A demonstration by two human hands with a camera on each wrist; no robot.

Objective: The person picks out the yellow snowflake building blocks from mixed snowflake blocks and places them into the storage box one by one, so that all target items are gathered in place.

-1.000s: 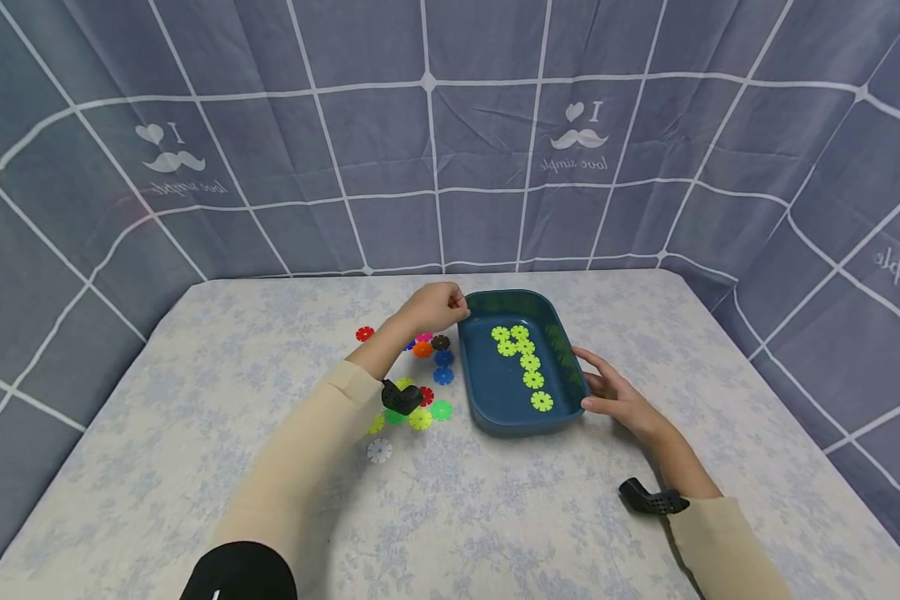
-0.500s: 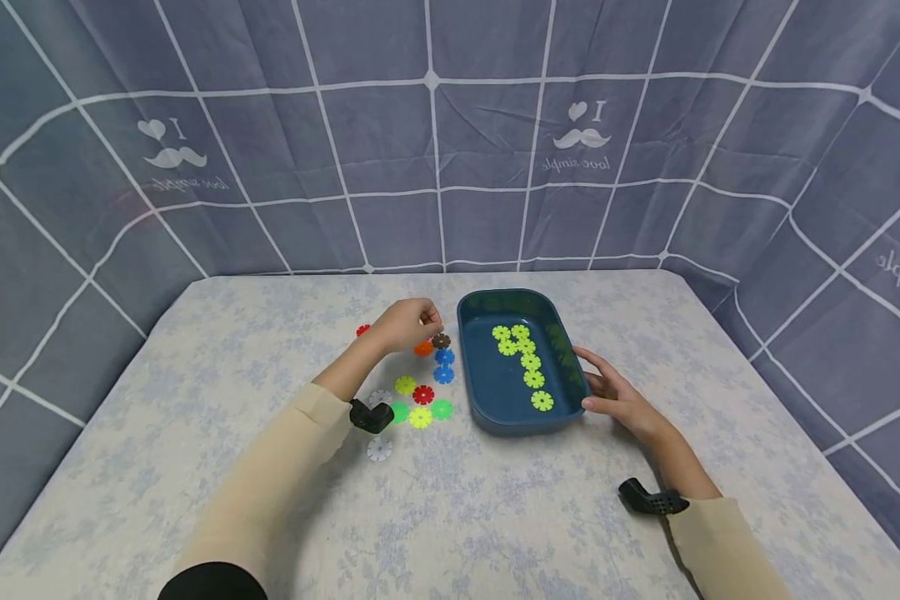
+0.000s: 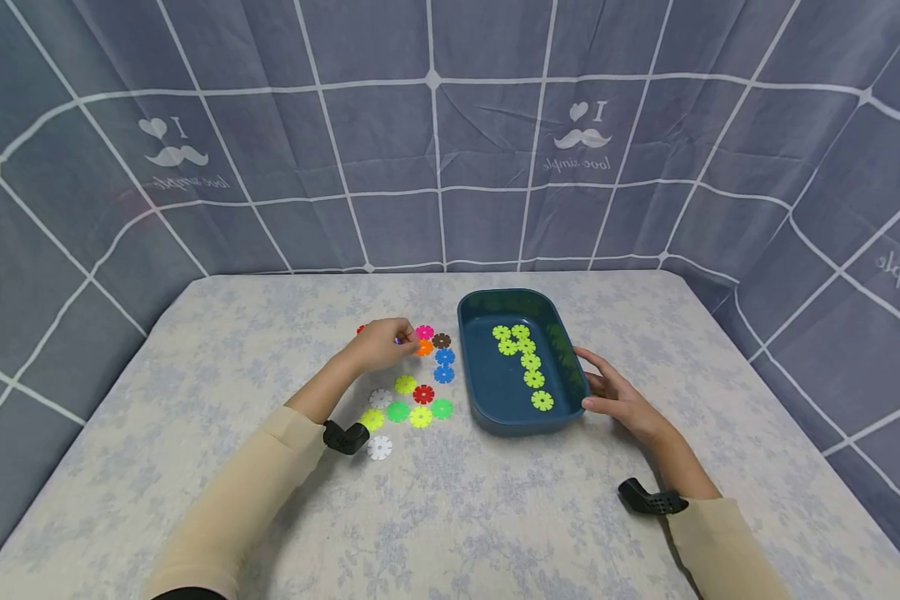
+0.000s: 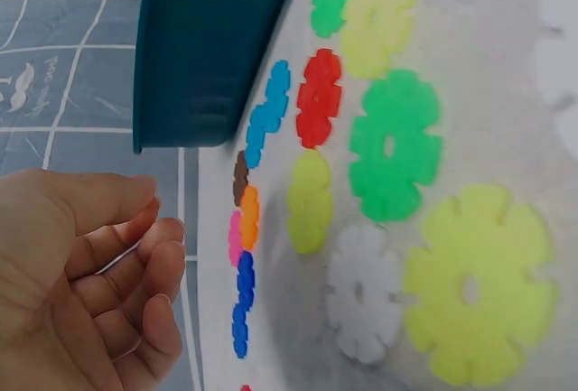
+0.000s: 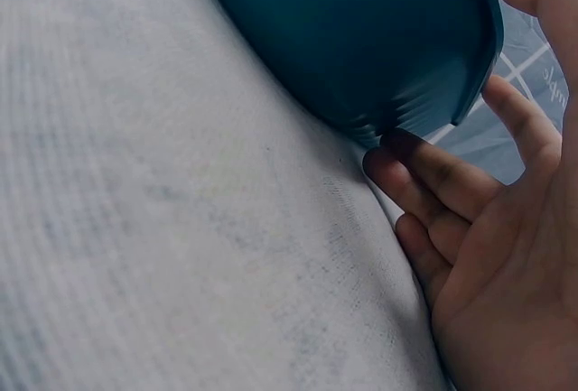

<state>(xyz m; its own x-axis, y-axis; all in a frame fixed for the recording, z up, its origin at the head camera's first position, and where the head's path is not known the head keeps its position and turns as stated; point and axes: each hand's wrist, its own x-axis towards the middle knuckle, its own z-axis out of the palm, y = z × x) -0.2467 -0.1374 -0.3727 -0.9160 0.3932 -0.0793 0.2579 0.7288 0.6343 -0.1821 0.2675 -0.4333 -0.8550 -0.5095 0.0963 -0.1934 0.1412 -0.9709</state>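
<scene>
Snowflake building discs in several colours lie spread on the table left of a dark teal plastic tub (image 3: 487, 412). My left hand (image 3: 378, 346) is low over the far part of the spread, fingers loosely curled. An orange disc (image 3: 424, 347) and a pink disc (image 3: 424, 332) lie just beyond its fingertips. In the left wrist view, nothing shows between thumb and fingers of the left hand (image 4: 108, 283). My right hand (image 3: 618, 397) holds the tub at its right side. Seen from the right wrist, fingers of the right hand (image 5: 497, 219) touch the tub's outer wall. Several yellow-green discs (image 3: 530, 362) lie inside.
Nearer discs include a white disc (image 3: 379, 447), a green disc (image 3: 442, 408) and a red disc (image 3: 423, 394). Pale patterned cloth covers the table (image 3: 495, 517). A grey-blue checked curtain (image 3: 487, 150) hangs behind it and at both sides.
My left hand has moved from the tub's left rim leftward and nearer, over the discs. Pink and orange discs have come into view. The right hand and tub stay in place.
</scene>
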